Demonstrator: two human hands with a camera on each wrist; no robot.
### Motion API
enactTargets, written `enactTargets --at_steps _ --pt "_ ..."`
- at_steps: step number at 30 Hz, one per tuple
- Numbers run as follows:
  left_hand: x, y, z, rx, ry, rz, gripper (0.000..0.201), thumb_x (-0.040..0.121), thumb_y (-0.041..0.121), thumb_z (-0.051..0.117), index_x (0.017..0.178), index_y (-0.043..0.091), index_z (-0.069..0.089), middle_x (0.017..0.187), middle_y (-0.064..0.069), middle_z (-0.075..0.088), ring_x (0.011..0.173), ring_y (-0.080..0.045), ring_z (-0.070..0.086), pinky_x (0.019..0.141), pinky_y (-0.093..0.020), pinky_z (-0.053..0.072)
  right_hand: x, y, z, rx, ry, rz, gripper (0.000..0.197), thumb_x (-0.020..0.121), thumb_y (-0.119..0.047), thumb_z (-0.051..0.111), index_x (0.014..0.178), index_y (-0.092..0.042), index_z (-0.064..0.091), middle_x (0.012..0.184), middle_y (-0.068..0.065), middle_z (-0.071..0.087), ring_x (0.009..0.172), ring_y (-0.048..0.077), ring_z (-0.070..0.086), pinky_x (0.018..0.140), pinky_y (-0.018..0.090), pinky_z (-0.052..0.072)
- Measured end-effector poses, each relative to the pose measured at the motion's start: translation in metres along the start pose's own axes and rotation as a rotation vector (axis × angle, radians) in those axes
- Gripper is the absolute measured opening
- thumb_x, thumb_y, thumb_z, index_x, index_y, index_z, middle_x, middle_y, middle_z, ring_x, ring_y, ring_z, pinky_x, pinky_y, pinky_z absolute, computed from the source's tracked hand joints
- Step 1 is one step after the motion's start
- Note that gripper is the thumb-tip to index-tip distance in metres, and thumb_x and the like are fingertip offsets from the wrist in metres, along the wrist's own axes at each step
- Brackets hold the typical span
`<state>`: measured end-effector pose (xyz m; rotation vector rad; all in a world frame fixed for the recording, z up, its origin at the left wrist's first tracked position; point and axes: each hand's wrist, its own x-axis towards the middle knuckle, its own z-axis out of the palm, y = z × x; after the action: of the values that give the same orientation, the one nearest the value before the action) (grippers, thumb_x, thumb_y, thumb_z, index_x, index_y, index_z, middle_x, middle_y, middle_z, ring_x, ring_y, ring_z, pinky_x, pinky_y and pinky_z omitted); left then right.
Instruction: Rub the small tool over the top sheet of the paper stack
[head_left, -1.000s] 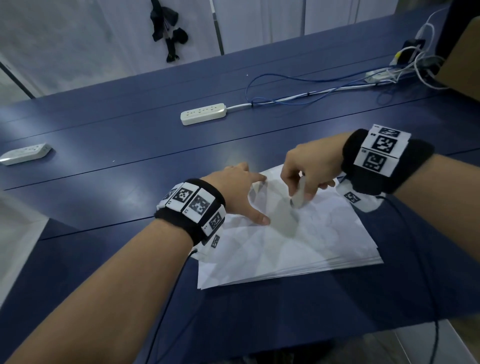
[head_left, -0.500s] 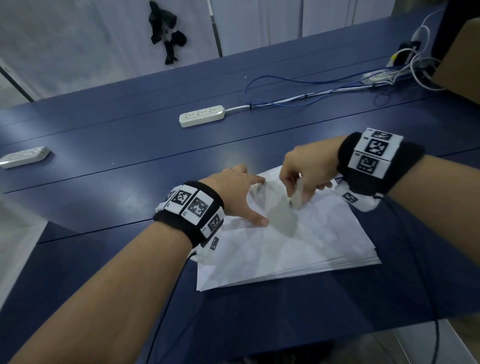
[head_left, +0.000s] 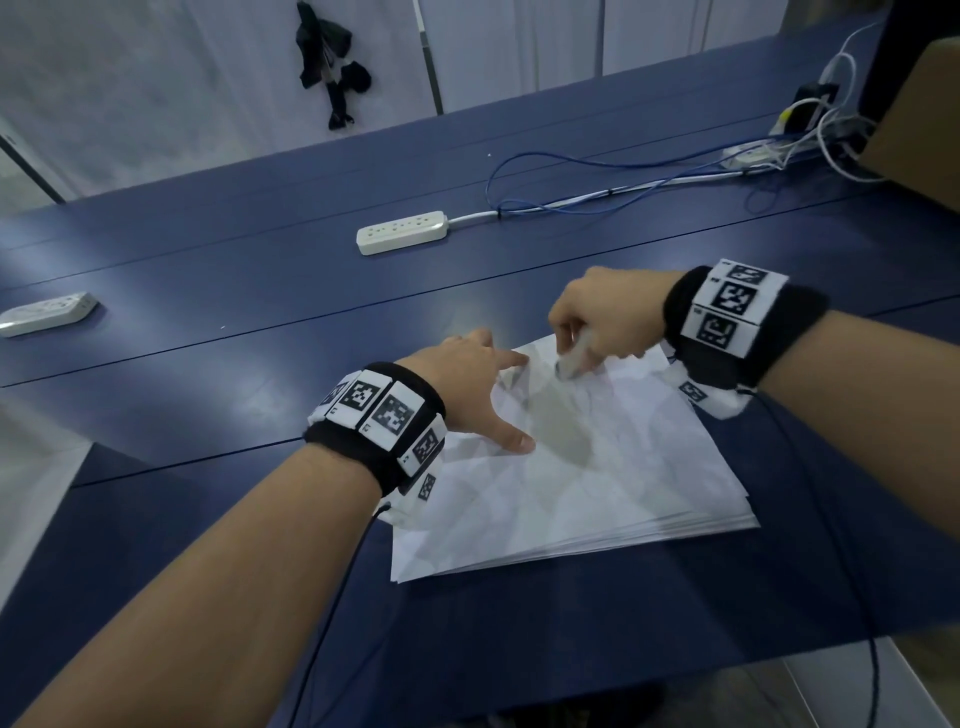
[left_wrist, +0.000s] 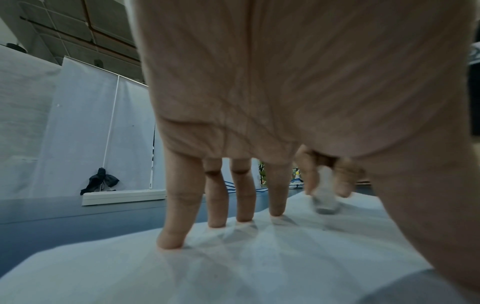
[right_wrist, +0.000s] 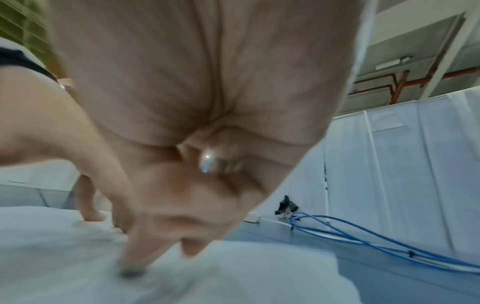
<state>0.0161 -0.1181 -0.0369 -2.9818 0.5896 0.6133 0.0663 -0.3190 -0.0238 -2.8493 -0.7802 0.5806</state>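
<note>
1. The stack of paper (head_left: 597, 467) lies on the blue tabletop (head_left: 260, 291), near its front edge, so both hands can work on the top sheet.
2. The left hand (head_left: 467, 384) presses down with straight, spread fingers (left_wrist: 176, 232), seemingly to keep the sheet from sliding.
3. The right hand (head_left: 608, 317) arches over the far corner, its curled fingers pinching a small white eraser (head_left: 571, 361) end-down on the paper.
</note>
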Motion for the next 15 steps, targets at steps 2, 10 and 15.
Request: enactTargets --at_steps 2,10,15 --pt "0.0 0.0 0.0 0.001 -0.002 -0.001 0.102 0.061 0.075 0.072 0.148 0.041 0.031 0.113 0.006 0.037 0.115 -0.022 0.043 0.094 -0.045 0.047 0.001 0.0 0.0 0.001 0.108 0.008 0.016 0.078 -0.034 0.074 0.087 -0.022 0.067 0.093 0.0 0.069 0.072 0.031 0.07 0.049 0.032 0.057" --pt "0.001 0.0 0.001 0.002 0.007 0.002 0.104 0.06 0.076 0.072 0.148 0.041 0.03 0.114 0.006 0.037 0.115 -0.021 0.043 0.092 -0.041 0.047 -0.008 -0.001 0.002 -0.002 -0.177 -0.044 0.022 0.071 -0.041 0.083 0.079 -0.027 0.069 0.074 0.001 0.074 0.053 0.022 0.063 0.039 0.019 0.044" --pt "0.0 -0.001 0.001 0.012 0.004 0.003 0.102 0.06 0.077 0.071 0.147 0.041 0.032 0.113 0.005 0.038 0.111 -0.022 0.044 0.092 -0.043 0.047 0.008 0.002 -0.002 0.025 0.114 0.01 0.019 0.074 -0.038 0.077 0.077 -0.024 0.065 0.082 -0.003 0.072 0.079 0.025 0.069 0.072 0.043 0.061"
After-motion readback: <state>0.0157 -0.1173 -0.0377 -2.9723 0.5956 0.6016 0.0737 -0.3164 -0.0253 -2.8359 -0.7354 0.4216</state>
